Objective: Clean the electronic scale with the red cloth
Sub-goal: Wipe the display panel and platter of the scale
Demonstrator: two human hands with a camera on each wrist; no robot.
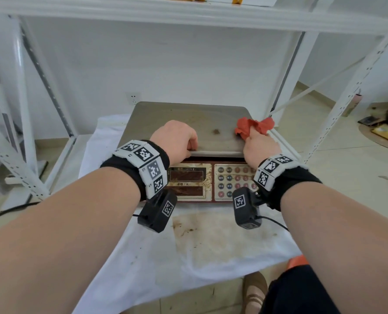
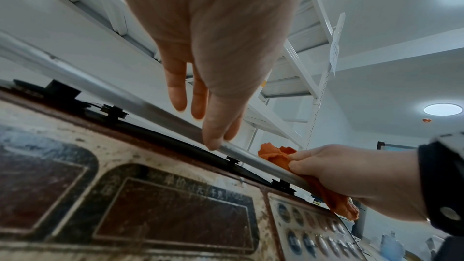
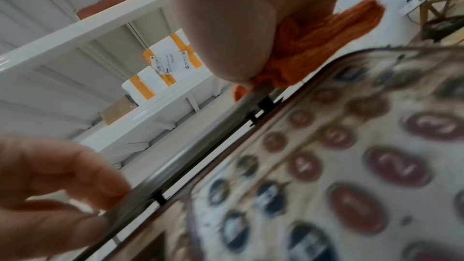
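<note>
— Forearms fill the bottom of our head view, each with a black wristband point(image 1: 129, 164) carrying white marker tiles and a small black camera hung beneath. What do we have past them?

— Our electronic scale point(image 1: 188, 132) sits on a table point(image 1: 143, 257) covered with a white sheet, stained brown just in front of the scale. Its steel pan has a dark smear near the middle, and the front panel with two display windows and a keypad point(image 1: 233, 180) looks grimy.

— Where is our left hand point(image 1: 177, 139)?

— At the near edge of the pan, left of centre. From the left wrist view, the thumb touches the rolled front rim from below while the fingers point(image 2: 177, 86) lie close together over the top, so we are pinching that rim.

— And the red cloth point(image 1: 254, 128)?

— Bunched in our right hand point(image 1: 258, 146) at the near right corner of the pan. The thumb and fingers point(image 2: 301, 164) are curled around it, pressing it onto the rim; part of the cloth stands up above the pan, part hangs down below the edge toward the keypad.

— Anything around us?

— White metal shelving point(image 1: 188, 17) frames the scene, with boxes taped in yellow on the upper shelf, a wall socket point(image 1: 133, 97) behind the scale, and a brown shoe point(image 1: 255, 291) on the tiled floor
</note>
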